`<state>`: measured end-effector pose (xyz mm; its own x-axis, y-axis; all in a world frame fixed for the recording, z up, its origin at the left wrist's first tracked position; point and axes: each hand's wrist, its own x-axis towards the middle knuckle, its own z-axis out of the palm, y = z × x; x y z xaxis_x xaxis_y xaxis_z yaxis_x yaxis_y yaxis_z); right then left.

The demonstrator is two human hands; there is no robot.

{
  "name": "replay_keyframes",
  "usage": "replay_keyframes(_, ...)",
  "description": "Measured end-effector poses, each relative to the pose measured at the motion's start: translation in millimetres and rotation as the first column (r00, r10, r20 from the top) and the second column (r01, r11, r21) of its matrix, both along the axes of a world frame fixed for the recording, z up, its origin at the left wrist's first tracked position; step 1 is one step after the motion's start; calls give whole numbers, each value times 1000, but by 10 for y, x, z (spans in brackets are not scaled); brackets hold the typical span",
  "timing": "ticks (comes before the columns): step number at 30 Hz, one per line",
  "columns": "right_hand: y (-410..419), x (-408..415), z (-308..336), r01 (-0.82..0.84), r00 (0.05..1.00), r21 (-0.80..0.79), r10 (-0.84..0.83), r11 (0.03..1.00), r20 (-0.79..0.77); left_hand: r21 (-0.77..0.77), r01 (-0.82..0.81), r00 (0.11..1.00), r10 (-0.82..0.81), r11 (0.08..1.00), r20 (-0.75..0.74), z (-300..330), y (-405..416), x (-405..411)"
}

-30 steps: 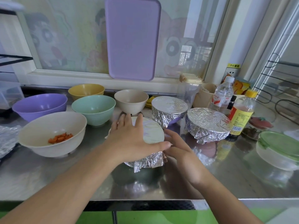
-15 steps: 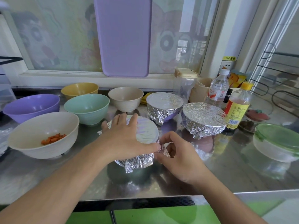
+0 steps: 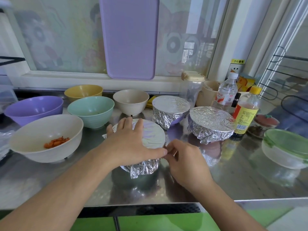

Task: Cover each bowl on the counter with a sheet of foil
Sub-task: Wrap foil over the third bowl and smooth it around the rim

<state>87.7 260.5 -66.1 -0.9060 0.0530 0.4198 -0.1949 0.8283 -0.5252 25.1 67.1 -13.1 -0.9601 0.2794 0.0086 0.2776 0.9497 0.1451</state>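
Two foil-wrapped bowls (image 3: 171, 109) (image 3: 211, 123) stand finished at right rear. A third foil-covered bowl (image 3: 150, 139), front centre, is pressed flat-handed by the left hand (image 3: 128, 144); its foil edge is pinched by the right hand (image 3: 185, 161). Five remain uncovered: purple (image 3: 33, 107), yellow (image 3: 83, 92), mint (image 3: 90, 110), small beige (image 3: 130, 101), and a large cream bowl (image 3: 46, 137) holding orange carrot pieces (image 3: 56, 141).

Bright daylight pours through the window (image 3: 66, 39) behind — the steel counter (image 3: 233, 177) mirrors it with soft glare; edges bow from wide-angle distortion, corners slightly soft.
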Motion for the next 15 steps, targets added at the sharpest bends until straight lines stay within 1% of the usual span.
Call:
replay_keyframes(1,14,-1,3,3,999,-43,-1,999,40,-1,1,1000,-1,1000,1,-2,-3,0)
replay_keyframes(2,31,-9,8,2,996,-135,10,991,92,-4,3,1000,-3,1000,3,-5,-7,-2)
replay_keyframes(3,42,-19,25,18,986,-277,29,961,166,-6,5,1000,-5,1000,2,-7,-11,-4)
replay_keyframes(4,50,-24,44,47,969,-443,67,895,238,-7,8,1000,-8,1000,-1,-9,-13,-6)
replay_keyframes(5,56,-26,60,86,946,-587,118,805,301,-8,11,1000,-11,1000,-4,-11,-12,-8)
replay_keyframes(6,63,-38,75,117,928,-684,166,720,334,-9,12,1000,-12,1000,-5,-12,-11,-8)
replay_keyframes(7,75,-55,85,135,917,-727,193,674,350,-10,12,1000,-12,1000,-5,-12,-11,-8)
replay_keyframes(10,108,-62,104,163,889,-795,262,584,375,-14,14,1000,-15,1000,-12,-14,-15,-3)
replay_keyframes(14,135,-79,148,255,817,-808,330,531,474,-5,11,1000,-11,1000,-10,-10,-21,1)
replay_keyframes(15,146,-93,162,273,799,-820,356,503,484,-6,13,1000,-13,1000,-5,-8,-21,0)
